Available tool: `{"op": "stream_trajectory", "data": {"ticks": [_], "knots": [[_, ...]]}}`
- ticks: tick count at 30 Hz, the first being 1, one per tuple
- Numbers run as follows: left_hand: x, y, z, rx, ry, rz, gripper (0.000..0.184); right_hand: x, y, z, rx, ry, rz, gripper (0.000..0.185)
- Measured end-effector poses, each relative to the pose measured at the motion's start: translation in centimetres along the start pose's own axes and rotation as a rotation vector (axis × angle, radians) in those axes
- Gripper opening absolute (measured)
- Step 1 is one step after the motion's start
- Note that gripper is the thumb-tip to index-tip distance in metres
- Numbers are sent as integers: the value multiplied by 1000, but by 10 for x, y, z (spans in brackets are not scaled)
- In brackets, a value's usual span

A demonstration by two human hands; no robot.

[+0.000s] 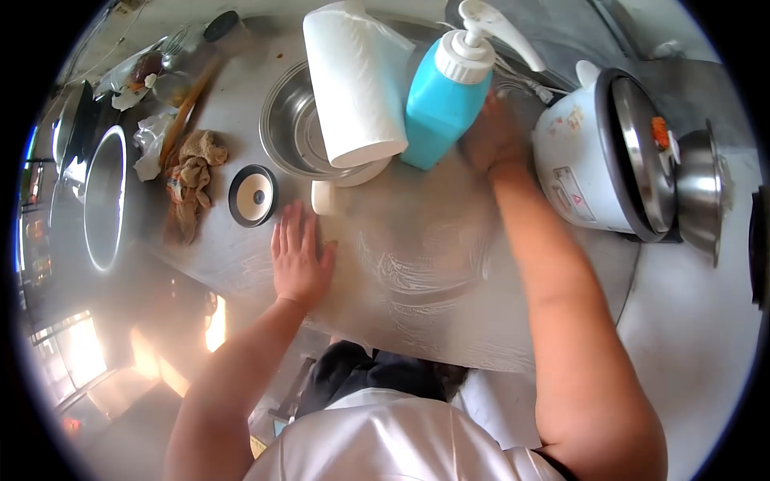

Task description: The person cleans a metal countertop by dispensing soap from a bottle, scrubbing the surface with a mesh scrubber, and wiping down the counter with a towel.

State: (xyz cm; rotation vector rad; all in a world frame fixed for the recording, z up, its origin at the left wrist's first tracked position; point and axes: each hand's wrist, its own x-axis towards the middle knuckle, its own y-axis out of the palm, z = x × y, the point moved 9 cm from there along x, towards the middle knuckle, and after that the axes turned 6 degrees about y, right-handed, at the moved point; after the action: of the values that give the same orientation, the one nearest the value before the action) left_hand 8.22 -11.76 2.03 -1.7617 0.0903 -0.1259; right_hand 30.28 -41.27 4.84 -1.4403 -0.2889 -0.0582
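Observation:
My left hand [299,255] lies flat on the grey tabletop [497,321], fingers spread, just below a round cream disc with a black rim [243,204]. Smeared by motion, my right hand [492,135] is at the right side of a blue pump bottle [441,112] with a white pump head. Whether it holds anything does not show. Left of the bottle, a white paper roll [353,88] covers part of a steel bowl [277,120]. A cream handle [323,198] sticks out below the bowl. Wet, whitish streaks mark the tabletop between my arms.
To the right stand a white rice cooker [573,152] with its lid tilted and a steel bowl [699,192]. A crumpled brown cloth [192,172], a wooden stick [192,100] and plastic bags [151,144] lie at the left. A large round rim [90,200] is beyond them.

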Motion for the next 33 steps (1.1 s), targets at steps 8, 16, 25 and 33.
{"op": "stream_trajectory", "data": {"ticks": [8,16,25,33], "knots": [[2,0,-3,13,3,15,64,-81,37,-45,-221,65,17,53],[0,-2,-3,9,24,-2,63,-89,4,53,175,27,254,50],[-2,-4,-4,11,34,-42,61,-85,17,33,68,-6,54,50],[-1,-6,-6,-11,44,-86,60,-208,-18,65,148,-86,139,53]]}}
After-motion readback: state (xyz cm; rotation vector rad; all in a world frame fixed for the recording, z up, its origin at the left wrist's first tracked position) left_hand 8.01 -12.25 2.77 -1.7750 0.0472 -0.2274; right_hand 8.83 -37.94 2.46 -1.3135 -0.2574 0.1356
